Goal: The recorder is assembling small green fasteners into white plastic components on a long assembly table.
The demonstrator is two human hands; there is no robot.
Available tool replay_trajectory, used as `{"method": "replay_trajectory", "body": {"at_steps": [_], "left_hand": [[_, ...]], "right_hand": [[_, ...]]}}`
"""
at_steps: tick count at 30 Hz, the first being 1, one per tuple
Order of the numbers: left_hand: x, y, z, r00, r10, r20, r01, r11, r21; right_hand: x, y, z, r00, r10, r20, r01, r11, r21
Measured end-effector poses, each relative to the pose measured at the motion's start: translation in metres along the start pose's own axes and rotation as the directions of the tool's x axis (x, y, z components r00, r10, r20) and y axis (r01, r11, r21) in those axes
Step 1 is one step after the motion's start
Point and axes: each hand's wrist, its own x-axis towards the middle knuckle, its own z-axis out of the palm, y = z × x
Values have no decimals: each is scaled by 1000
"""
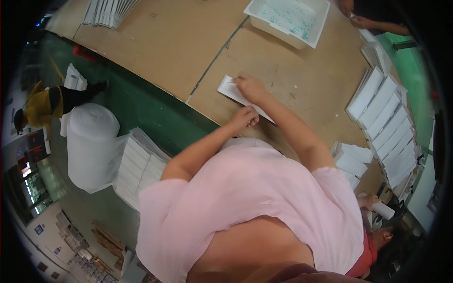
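A long, flat white piece [238, 97], like a slim box or panel, lies on the brown tabletop close in front of me. My right hand [250, 88] is over its far left end, fingers bent and pinched together at the white surface. Whatever sits between those fingertips is too small to make out. My left hand [245, 117] is curled closed beside the near edge of the piece, by the table's edge. Its fingers hide anything they may hold.
A white tub [302, 40] with small green bits stands at the table's far side. Overlapping white boxes [384, 118] line the right, with a smaller pile [351, 162] nearer me. Co-workers' hands [361, 22] show at far right. A bubble-wrap roll [92, 146] stands left.
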Motion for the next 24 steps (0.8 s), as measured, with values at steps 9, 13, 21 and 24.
{"method": "replay_trajectory", "body": {"at_steps": [9,13,21,24], "left_hand": [[-48,20,-48,1000,-8,-23,-5,855,-519],[-19,33,-28,1000,9,13,-5,957,-291],[47,44,48,992,-9,125,-21,970,241],[70,19,63,992,-25,123,-45,847,529]], "right_hand": [[56,87,44,954,264,140,-259,965,-51],[-37,210,-27,742,663,-98,-670,739,-75],[-192,136,-27,450,876,-174,-880,468,79],[-203,82,-12,424,903,-69,-863,426,270]]}}
